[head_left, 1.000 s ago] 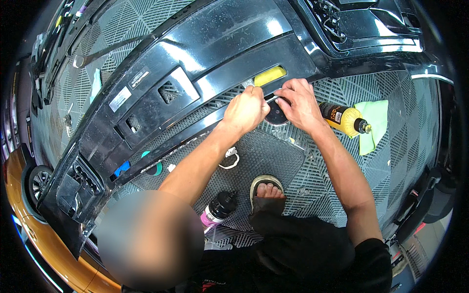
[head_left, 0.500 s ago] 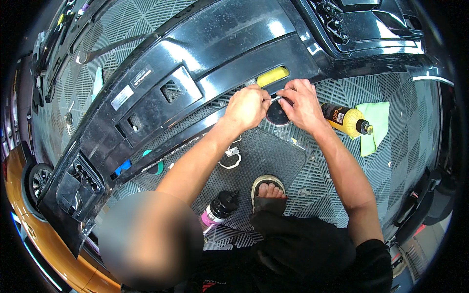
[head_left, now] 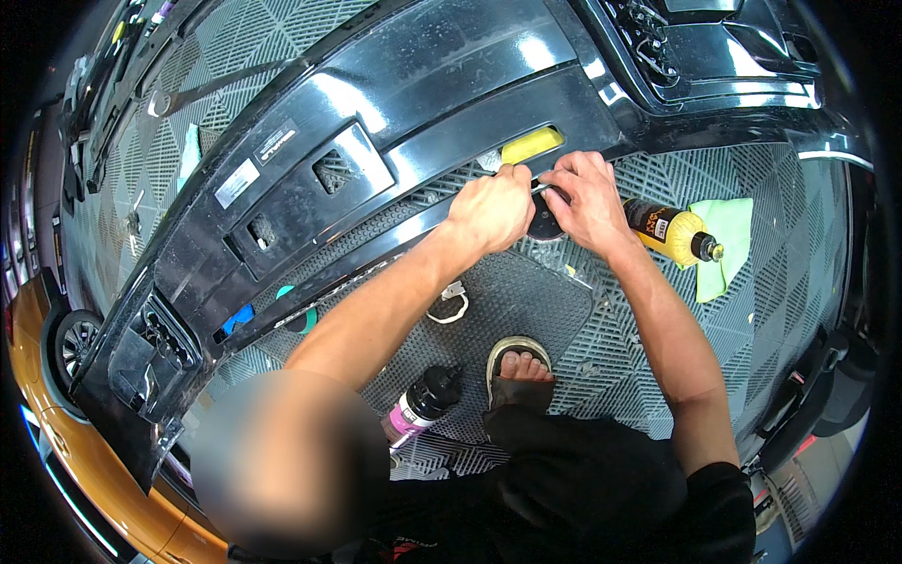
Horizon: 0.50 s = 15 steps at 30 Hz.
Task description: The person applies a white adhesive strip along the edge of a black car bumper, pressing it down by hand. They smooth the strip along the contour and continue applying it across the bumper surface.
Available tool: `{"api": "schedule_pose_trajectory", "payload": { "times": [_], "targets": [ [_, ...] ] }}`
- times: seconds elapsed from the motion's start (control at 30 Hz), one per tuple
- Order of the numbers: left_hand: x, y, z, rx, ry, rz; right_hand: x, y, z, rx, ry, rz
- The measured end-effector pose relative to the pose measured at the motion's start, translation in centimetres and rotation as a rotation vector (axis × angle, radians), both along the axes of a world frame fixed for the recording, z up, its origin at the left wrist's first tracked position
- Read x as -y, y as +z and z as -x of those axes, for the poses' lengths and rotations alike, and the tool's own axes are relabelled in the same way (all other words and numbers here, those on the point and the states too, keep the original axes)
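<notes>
My left hand is closed in a fist, its fingers turned under and hidden. Close beside it, my right hand has its fingers bent in a pinch. A small, thin, light-coloured piece shows between the two hands; I cannot make out what it is. Both hands are at the near edge of a large black car bumper. Just beyond them a yellow object shows in a slot of the bumper. Below my fingers lies a dark round disc, partly covered by the hands.
Right of my hands lies a bottle of yellow liquid on a light green cloth. A black-capped bottle with a pink label is near my sandalled foot. A white looped piece rests on a dark mat. An orange car stands left.
My hands stay close together at the bumper edge; the left one has turned slightly and moved a little right. The whole view has shifted slightly.
</notes>
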<state>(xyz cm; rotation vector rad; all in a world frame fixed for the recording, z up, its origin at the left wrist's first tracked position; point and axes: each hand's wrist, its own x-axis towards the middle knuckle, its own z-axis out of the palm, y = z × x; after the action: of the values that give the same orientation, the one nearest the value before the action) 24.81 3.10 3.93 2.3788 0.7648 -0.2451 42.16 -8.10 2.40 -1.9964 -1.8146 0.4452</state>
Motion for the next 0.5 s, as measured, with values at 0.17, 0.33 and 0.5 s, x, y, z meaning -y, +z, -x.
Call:
{"api": "schedule_pose_trajectory", "payload": {
  "times": [0.17, 0.33, 0.5],
  "targets": [
    [0.5, -1.7, 0.8, 0.115, 0.074, -0.043, -0.2, 0.0, 0.2, -0.022, 0.008, -0.018],
    [-0.1, -1.5, 2.2, 0.108, 0.057, 0.027, 0.1, -0.1, 0.1, -0.019, 0.001, -0.019],
    [-0.5, -0.8, 3.6, 0.151, 0.112, 0.100, 0.1, -0.2, 0.0, -0.008, -0.004, -0.016]
  ]
}}
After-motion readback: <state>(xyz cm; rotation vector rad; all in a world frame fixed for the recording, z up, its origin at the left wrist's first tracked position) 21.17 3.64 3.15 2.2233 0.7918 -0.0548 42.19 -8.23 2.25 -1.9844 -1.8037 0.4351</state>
